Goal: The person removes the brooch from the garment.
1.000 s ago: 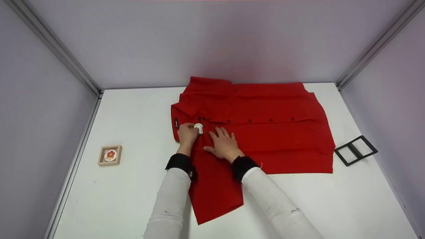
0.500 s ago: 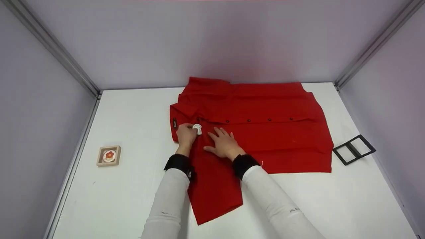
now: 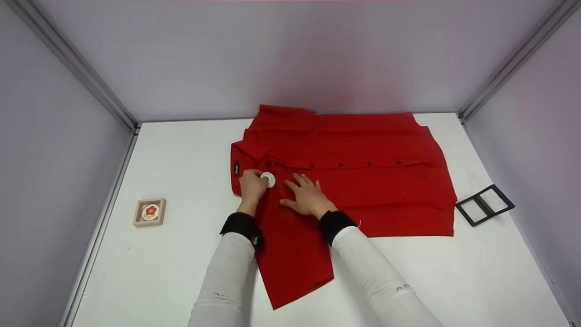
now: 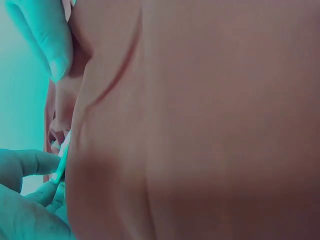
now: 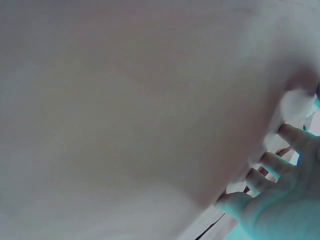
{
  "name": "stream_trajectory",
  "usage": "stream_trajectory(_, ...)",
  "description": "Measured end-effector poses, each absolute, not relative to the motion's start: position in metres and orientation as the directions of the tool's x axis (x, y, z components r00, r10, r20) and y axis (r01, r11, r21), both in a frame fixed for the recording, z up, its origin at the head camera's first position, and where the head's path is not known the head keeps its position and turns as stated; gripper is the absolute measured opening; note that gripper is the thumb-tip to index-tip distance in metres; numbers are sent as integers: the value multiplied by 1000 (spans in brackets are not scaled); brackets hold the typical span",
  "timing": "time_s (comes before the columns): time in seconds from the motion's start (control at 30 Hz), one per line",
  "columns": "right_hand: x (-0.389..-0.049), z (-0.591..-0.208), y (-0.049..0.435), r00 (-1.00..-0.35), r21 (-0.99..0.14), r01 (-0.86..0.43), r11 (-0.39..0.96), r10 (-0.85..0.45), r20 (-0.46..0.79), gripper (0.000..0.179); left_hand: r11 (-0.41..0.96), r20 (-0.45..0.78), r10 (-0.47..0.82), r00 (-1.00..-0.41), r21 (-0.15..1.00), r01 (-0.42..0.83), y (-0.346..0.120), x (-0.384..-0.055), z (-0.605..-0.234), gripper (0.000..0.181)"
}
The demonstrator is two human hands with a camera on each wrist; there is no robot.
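Observation:
A red shirt (image 3: 386, 195) with dark buttons is spread on the white table, collar to the left, one sleeve (image 3: 295, 272) hanging towards the near edge. Near the collar, my left hand (image 3: 252, 187) pinches a small white round disc (image 3: 271, 180) between thumb and fingers, just over the cloth below the top button. The left wrist view catches that disc (image 4: 62, 160) nearly edge-on between the fingertips. To its right, my right hand (image 3: 309, 200) rests palm down on the shirt with fingers spread. Cloth fills most of both wrist views; the right hand's fingers (image 5: 272, 162) lie outstretched on it.
On the left of the table sits a small wooden box (image 3: 137, 213) holding a round badge with a red flower (image 3: 150, 211). A black rectangular frame (image 3: 484, 205) with two openings lies at the right, close to the shirt's hem. Walls enclose the back and sides.
My left hand has shifted slightly left and turned the white disc, so more of its round face shows. The right hand has stayed nearly still on the shirt.

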State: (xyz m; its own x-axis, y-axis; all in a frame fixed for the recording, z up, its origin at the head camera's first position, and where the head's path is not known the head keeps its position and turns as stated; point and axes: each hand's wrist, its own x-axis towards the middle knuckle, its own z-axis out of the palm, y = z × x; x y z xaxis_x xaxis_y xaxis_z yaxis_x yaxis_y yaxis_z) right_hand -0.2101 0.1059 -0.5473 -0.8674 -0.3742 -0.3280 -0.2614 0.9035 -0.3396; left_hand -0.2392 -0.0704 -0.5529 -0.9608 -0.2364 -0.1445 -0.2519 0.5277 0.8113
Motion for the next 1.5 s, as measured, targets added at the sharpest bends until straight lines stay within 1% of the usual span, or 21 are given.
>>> stream_trajectory(0.13,-210,-549,108,-866,-341,-262,903,-375,-330,72,490,-198,-218,-955,824,-283,-76,-237,-551,25)
stream_trajectory(0.27,-209,-549,109,-861,-349,-262,899,-382,-337,73,416,-263,-215,-941,846,-332,-81,-238,-552,28)
stream_trajectory(0.43,-211,-549,109,-860,-354,-257,899,-379,-340,74,345,-286,-213,-934,873,-345,-84,-241,-554,28)
stream_trajectory(0.7,-218,-551,110,-866,-379,-248,891,-379,-325,72,354,-295,-244,-924,860,-368,-90,-244,-553,30)
stream_trajectory(0.83,-220,-553,111,-876,-372,-256,892,-377,-301,69,368,-283,-258,-924,855,-365,-94,-245,-552,31)
stream_trajectory(1.0,-222,-554,110,-877,-361,-256,897,-373,-304,70,360,-278,-263,-924,860,-361,-96,-246,-553,31)
stream_trajectory(1.17,-222,-553,109,-878,-376,-256,891,-377,-295,69,355,-273,-267,-924,864,-358,-96,-245,-553,30)
stream_trajectory(1.33,-222,-554,109,-882,-420,-254,871,-387,-270,68,307,-292,-251,-923,880,-362,-95,-244,-553,31)
stream_trajectory(1.5,-221,-552,113,-885,-520,-226,824,-396,-244,67,316,-269,-240,-933,886,-338,-95,-242,-550,29)
